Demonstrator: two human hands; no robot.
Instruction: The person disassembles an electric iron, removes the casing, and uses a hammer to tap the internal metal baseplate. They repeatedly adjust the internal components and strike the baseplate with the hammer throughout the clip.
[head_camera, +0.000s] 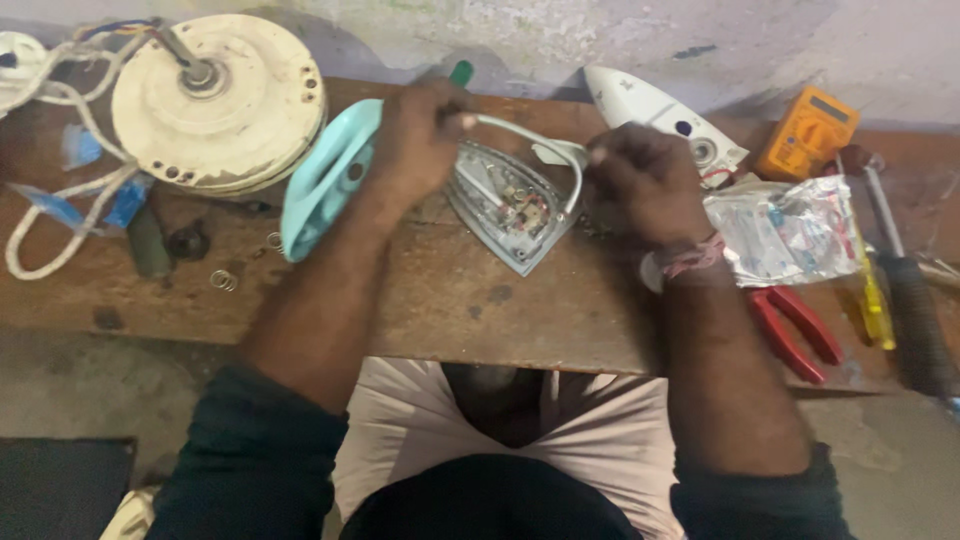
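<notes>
- Worktop (470, 310): worn brown wood, scuffed and stained, running across the middle of the frame; a rough plastered wall lies behind it.
- Fan motor (215, 100), upper left: round cream metal housing, chipped, with white cords trailing off to the left edge.
- Iron cover (325, 180), left of centre: smooth pale-turquoise plastic shell, lying on its side just beside the left hand.
- Iron base (510, 200), centre: pointed metal soleplate, shiny, with its wiring and red parts exposed; a white curved handle piece arcs over it.
- White iron shell (660, 115), upper right of centre: glossy, pointed.
- Plastic bag (785, 230), right: clear and crinkled, holding small parts. Orange multimeter (808, 130) lies above it; red-handled pliers (795, 330) below.
- Left hand (420, 140): fingers clenched round a green-handled screwdriver (461, 72), its tip probably at the base's rear; hidden by the hand.
- Right hand (645, 185): fingers curled at the handle piece's right end; firm grip or mere steadying, cannot tell.
- Step judged: working a fastener on the opened iron. Next move calls for a steady base and a straight driver.
</notes>
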